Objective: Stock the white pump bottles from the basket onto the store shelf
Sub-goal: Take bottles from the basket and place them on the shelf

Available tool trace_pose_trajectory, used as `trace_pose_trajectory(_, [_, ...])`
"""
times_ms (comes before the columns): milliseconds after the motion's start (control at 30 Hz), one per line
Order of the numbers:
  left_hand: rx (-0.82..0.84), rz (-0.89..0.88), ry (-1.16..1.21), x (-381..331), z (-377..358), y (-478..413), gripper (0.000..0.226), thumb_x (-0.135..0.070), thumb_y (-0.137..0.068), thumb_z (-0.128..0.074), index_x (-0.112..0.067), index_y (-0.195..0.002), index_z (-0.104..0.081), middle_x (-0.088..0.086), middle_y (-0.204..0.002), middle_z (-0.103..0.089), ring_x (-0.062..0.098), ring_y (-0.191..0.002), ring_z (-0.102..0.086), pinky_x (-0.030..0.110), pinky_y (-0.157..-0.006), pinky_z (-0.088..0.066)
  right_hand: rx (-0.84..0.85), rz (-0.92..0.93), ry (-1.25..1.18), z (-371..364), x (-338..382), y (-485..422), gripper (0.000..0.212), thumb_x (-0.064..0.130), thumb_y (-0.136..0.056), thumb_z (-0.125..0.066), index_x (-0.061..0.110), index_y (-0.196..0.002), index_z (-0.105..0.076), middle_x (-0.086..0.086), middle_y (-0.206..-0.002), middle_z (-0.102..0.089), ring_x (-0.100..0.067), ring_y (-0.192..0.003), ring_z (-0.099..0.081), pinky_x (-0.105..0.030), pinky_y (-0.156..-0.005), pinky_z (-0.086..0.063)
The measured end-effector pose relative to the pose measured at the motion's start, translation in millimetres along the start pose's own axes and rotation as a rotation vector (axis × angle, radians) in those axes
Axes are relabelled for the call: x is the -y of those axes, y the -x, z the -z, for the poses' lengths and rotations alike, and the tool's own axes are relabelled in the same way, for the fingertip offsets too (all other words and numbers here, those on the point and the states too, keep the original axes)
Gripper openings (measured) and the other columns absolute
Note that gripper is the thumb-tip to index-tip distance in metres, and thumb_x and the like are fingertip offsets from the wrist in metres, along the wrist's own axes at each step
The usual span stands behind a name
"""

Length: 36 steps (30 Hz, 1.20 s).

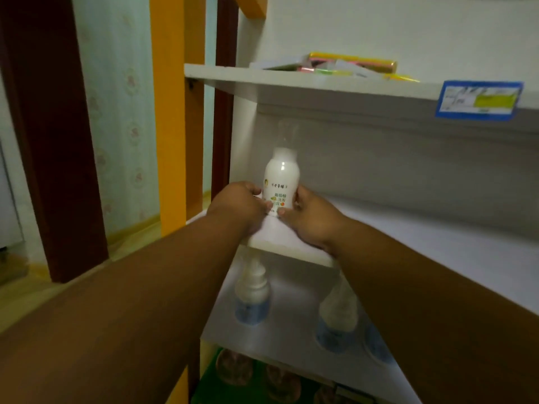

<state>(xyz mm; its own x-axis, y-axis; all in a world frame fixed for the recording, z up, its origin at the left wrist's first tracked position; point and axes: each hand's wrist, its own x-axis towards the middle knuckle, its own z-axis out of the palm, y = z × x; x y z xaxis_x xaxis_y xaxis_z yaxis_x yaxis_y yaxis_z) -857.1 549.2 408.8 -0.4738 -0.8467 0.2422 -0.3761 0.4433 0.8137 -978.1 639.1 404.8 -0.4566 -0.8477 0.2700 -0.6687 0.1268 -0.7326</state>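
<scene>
- Head view, watched from my desk: a white plastic pump bottle (281, 182) with a clear cap and a green-and-orange printed label stands upright between the person's two hands.
- The left hand (236, 205) grips the bottle's lower left side, fingers curled round it and the thumb on the label.
- The right hand (312, 220) grips the lower right side the same way, with its fingertips on the front of the label.
- The bottle is over the front left corner of the middle white shelf board (408, 234). The hands hide its base, so I cannot tell whether it rests on the board.
- Both forearms reach in from the bottom of the picture and cross the board's front edge.
- Above, the upper white shelf board (291, 81) carries a pile of flat coloured packets (350, 67) near its back, and a blue-framed price tag (478, 100) is fixed on its front edge towards the right.
- Below, on the lower white shelf board (291, 339), I see blurred white pump bottles with blue labels (252, 295) standing upright near the front edge.
- Under that, brown round items sit on a green tray (210, 386); they are too blurred for me to tell more.
- Left of the shelving stand an orange post (172, 112) and a dark red door frame (49, 141).
</scene>
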Motion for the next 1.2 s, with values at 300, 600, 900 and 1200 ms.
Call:
trace_pose_trajectory(300, [-0.009,-0.003,-0.151,-4.8,-6.0,1.5,0.043,-0.038,-0.088,-0.069,-0.02,-0.127,-0.064,0.004,-0.12,-0.07,0.024,-0.107,-0.064,0.043,-0.098,-0.051,-0.155,-0.052,-0.111,3.6,-0.3,2.5,0.05,0.018,-0.093,-0.069,0.011,-0.139,-0.05,-0.001,-0.127,-0.064,-0.017,-0.113,-0.063,-0.031,-0.099,-0.049])
trace_pose_trajectory(600, [-0.032,-0.076,-0.291,4.0,-11.5,-10.5,0.038,-0.041,-0.094,-0.06,-0.021,-0.125,-0.066,0.004,-0.113,-0.072,0.023,-0.101,-0.065,0.042,-0.095,-0.051,-0.168,-0.002,-0.103,3.8,4.2,7.8,0.044,0.014,-0.094,-0.068,0.01,-0.135,-0.053,0.003,-0.112,-0.062,-0.011,-0.102,-0.06,-0.013,-0.077,-0.042])
trace_pose_trajectory(900, [-0.054,-0.13,-0.366,7.7,-15.7,-14.1,0.035,-0.039,-0.095,-0.059,-0.019,-0.122,-0.067,0.005,-0.111,-0.072,0.024,-0.099,-0.066,0.043,-0.093,-0.053,-0.185,0.0,-0.056,4.1,1.7,6.2,0.044,0.021,-0.095,-0.066,0.011,-0.136,-0.053,-0.003,-0.127,-0.066,-0.014,-0.106,-0.062,-0.024,-0.092,-0.046])
trace_pose_trajectory(1200, [-0.183,-0.215,-0.446,12.3,-14.4,-5.3,0.053,-0.014,-0.088,-0.067,-0.012,-0.138,-0.048,0.01,-0.12,-0.068,0.03,-0.107,-0.065,0.043,-0.095,-0.053,-0.249,-0.035,0.022,4.6,1.4,5.8,0.074,0.032,-0.093,-0.068,0.012,-0.153,-0.03,-0.012,-0.155,-0.04,-0.03,-0.136,-0.048,-0.038,-0.11,-0.038])
